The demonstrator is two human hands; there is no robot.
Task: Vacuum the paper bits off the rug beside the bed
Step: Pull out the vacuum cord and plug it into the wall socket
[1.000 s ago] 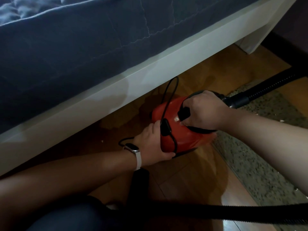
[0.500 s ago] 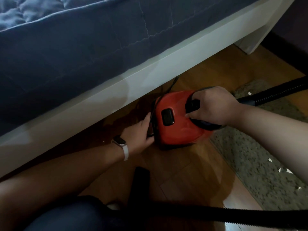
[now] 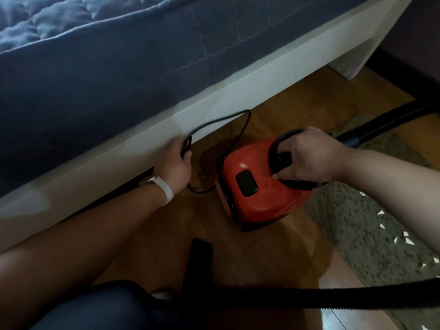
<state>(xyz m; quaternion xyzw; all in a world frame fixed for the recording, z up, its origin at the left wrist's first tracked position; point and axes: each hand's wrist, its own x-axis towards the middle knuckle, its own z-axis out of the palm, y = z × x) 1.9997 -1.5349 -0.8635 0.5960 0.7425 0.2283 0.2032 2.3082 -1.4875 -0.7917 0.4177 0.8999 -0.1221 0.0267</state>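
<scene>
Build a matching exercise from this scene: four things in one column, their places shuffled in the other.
1 vacuum cleaner
2 power cord
3 paper bits
4 vacuum handle

A scattered on the rug
B gripped by the right hand
C standing on the wooden floor
D held in the left hand

Pairs: 1-C, 2-D, 3-A, 4-B

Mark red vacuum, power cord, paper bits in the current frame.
red vacuum [image 3: 258, 201]: head view, on the red shell below its black button.
power cord [image 3: 247, 111]: head view, on the top of its raised loop.
paper bits [image 3: 381, 212]: head view, on one white scrap.
</scene>
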